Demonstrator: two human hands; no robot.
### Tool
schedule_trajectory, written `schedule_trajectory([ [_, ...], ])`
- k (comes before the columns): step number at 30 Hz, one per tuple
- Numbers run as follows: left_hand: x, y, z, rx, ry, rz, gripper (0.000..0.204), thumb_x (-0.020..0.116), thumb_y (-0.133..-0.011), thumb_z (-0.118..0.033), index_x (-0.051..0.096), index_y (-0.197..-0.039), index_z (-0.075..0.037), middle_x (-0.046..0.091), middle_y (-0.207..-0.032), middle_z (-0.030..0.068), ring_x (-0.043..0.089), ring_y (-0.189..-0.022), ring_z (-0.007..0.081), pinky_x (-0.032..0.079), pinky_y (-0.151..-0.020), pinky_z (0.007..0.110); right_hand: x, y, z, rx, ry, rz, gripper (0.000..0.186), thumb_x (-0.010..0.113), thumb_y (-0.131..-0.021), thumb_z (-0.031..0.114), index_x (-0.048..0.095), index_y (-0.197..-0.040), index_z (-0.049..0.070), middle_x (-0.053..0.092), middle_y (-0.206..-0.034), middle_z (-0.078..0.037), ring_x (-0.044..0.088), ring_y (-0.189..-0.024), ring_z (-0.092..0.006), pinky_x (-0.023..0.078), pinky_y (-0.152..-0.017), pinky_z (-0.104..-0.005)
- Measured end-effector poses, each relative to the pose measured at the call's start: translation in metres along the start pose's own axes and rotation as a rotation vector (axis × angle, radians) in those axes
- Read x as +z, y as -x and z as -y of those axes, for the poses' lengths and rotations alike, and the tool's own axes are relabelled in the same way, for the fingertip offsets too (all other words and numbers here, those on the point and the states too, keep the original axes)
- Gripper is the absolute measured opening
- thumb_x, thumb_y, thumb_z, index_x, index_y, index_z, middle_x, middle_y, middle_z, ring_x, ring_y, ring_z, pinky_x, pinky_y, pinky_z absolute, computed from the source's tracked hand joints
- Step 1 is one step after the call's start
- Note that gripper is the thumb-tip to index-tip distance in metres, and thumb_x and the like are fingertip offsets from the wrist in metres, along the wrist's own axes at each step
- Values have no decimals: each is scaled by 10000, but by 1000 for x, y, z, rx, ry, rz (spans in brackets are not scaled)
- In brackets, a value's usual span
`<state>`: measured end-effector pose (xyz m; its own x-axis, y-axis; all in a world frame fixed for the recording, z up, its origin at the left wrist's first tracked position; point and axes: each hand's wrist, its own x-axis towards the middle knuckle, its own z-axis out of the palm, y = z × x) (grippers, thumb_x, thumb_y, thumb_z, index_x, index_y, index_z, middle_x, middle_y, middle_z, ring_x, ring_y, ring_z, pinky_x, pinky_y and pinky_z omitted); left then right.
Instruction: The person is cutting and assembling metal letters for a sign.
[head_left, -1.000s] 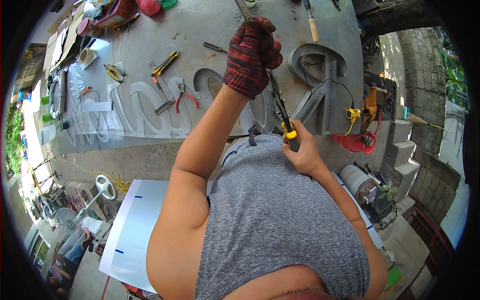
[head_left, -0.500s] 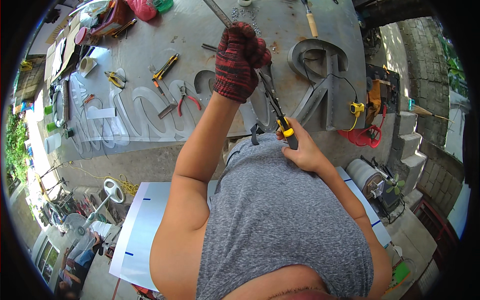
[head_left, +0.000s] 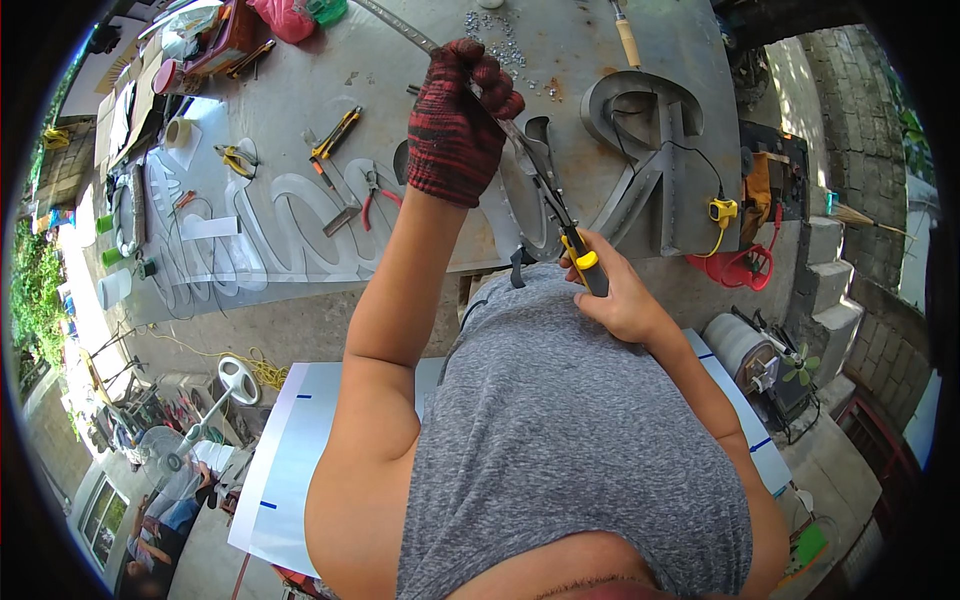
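Head view: a grey metal worktable [head_left: 300, 120] fills the upper half of the frame, carrying a large metal channel letter [head_left: 650, 160] at upper right and white cut-out script lettering [head_left: 250, 230] at centre left. A white sheet [head_left: 300, 450] lies on the ground at lower left, beside a pale fan [head_left: 215, 405]. Above the table's middle, the left hand [head_left: 455, 125], in a red-and-black knit glove, is closed in a fist around a thin metal strip [head_left: 400, 25] that runs toward the top edge. The bare right hand [head_left: 620, 295], at centre frame, has its fingers wrapped around the yellow-and-black handles of tin snips [head_left: 560, 215], whose blades point up toward the gloved fist and meet the strip just below it. Red-handled pliers [head_left: 375, 190] and a yellow-handled cutter [head_left: 335, 135] rest on the table left of the glove, apart from both hands.
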<state>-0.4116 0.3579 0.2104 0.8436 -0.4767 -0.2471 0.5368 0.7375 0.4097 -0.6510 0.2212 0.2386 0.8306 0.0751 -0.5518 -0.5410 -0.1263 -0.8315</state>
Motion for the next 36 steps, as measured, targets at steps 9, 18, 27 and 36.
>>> schedule_trajectory([
  [9, 0, 11, 10, 36, 2, 26, 426, 548, -1015, -535, 547, -822, -155, 382, -689, -36, 333, -611, 132, 315, -544, 305, 1, 2, -5, 13, 53, -6, 782, 602, -776, -35, 367, -1518, 39, 596, -1211, -115, 611, -1098, -226, 467, -1053, -380],
  [18, -7, 10, 15, 35, 13, 27, 393, 605, -980, -557, 560, -837, -194, 505, -707, -45, 425, -575, 157, 352, -506, 322, 4, 3, -1, 57, 188, -24, 751, 597, -763, -36, 380, -1478, 36, 595, -1165, -111, 606, -1035, -213, 477, -1011, -360],
  [27, -6, 10, 11, -24, 3, 114, 405, 586, -983, -580, 555, -804, -218, 497, -690, -62, 432, -573, 145, 335, -489, 316, 7, -2, -3, 6, 191, -81, 632, 653, -747, 55, 448, -1344, 12, 620, -1061, -185, 631, -1026, -319, 470, -971, -381],
  [36, -7, 10, 12, -5, -18, 50, 407, 610, -958, -602, 550, -810, -228, 478, -691, -71, 430, -575, 150, 330, -489, 313, 12, -7, -11, -23, 207, -121, 528, 660, -753, 64, 495, -1253, 19, 649, -913, -152, 671, -894, -307, 507, -850, -385],
])
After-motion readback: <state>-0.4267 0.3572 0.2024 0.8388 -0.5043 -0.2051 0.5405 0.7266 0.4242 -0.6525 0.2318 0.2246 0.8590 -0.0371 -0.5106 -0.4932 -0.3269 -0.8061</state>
